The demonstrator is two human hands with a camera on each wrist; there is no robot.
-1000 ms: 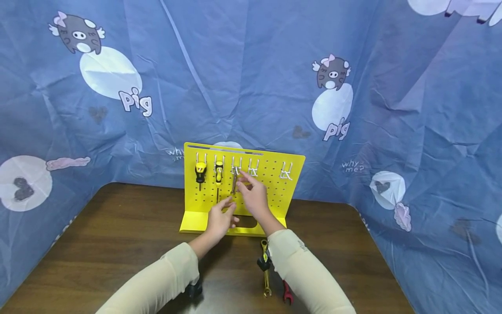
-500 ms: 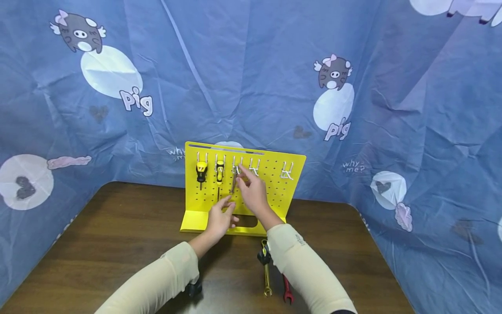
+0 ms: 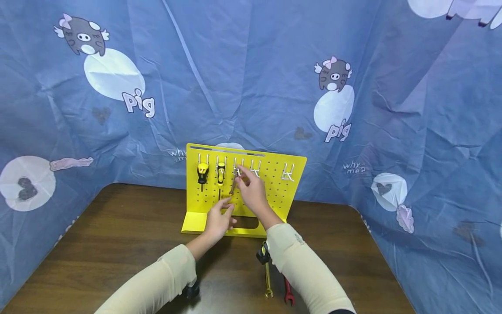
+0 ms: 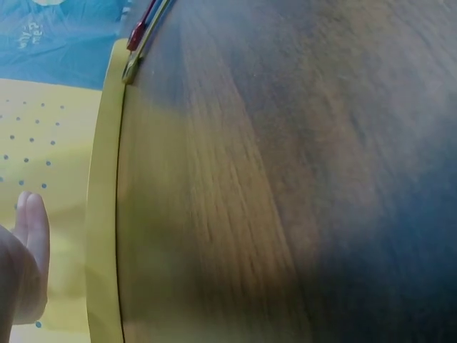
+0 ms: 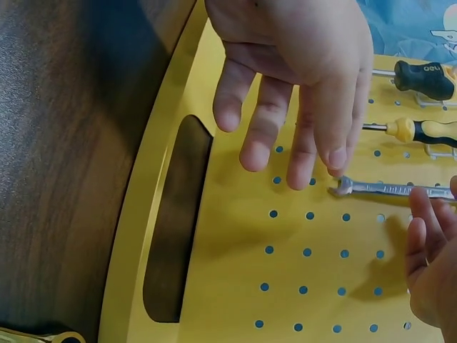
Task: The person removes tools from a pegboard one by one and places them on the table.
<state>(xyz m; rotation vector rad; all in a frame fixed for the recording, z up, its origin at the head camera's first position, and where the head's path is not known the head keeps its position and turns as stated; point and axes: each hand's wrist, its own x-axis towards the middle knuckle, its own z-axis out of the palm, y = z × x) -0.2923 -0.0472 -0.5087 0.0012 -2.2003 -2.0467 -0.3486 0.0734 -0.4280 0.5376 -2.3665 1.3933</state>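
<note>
A silver wrench point(image 3: 233, 188) hangs slanted at the third double hook of the yellow pegboard point(image 3: 276, 192), its open end down. My right hand point(image 3: 254, 192) pinches it near the top, fingertips right at the hook; in the right wrist view that hand point(image 5: 435, 264) reaches in from the lower right edge. My left hand point(image 3: 217, 221) is below, fingers extended and spread. Its thumb and index fingertips come close to the wrench's lower end, as the right wrist view shows with the left hand point(image 5: 293, 78) above the wrench point(image 5: 382, 189). Only part of the left hand point(image 4: 28, 264) shows in the left wrist view.
Two yellow-black screwdrivers, a stubby one point(image 3: 202, 172) and a slimmer one point(image 3: 221, 173), hang left of the wrench. More hooks point(image 3: 288, 172) are to the right. A gold wrench point(image 3: 268, 279) and a red wrench point(image 3: 288, 293) lie on the wooden table point(image 3: 129, 244) near the right sleeve.
The wrench has tilted slightly, its lower end swinging left. My right fingers have shifted a little toward the hook and wrench top. My left hand has barely moved.
</note>
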